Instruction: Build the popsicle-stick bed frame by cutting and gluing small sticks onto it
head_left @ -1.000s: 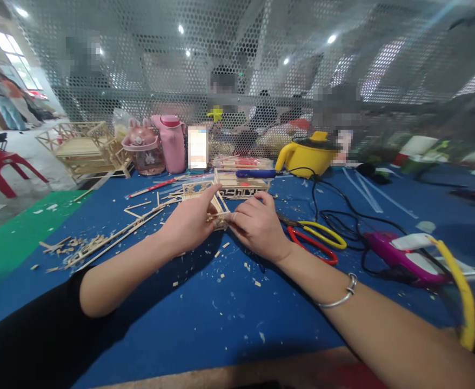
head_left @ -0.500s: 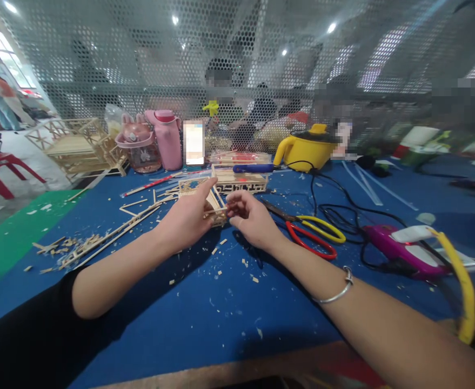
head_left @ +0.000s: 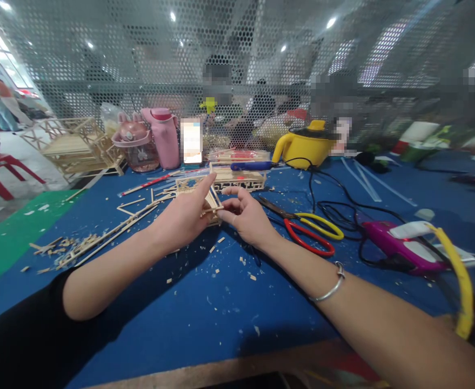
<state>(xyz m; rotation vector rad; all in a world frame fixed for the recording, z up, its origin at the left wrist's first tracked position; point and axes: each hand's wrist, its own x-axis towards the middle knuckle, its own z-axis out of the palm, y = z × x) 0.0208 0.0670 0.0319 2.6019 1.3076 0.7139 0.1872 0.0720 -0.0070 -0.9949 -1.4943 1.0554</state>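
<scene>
My left hand is closed round a small wooden stick model, its thumb raised along the near side. Much of that model is hidden behind the hand. My right hand pinches the end of a thin stick at the model's right edge, thumb and fingertips touching it. Just behind stands a second wooden model with a lattice side and a flat top. A blue-handled tool lies across that top. Scissors with one red and one yellow handle rest right of my right hand.
Loose sticks and offcuts cover the left of the blue table. A pink bottle, a lit phone and a yellow pot line the back by a perforated metal screen. A purple glue gun and black cables lie right.
My right hand has come leftward to the model, its fingers now meeting the stick end. The left hand keeps its hold. The whole view has shifted slightly.
</scene>
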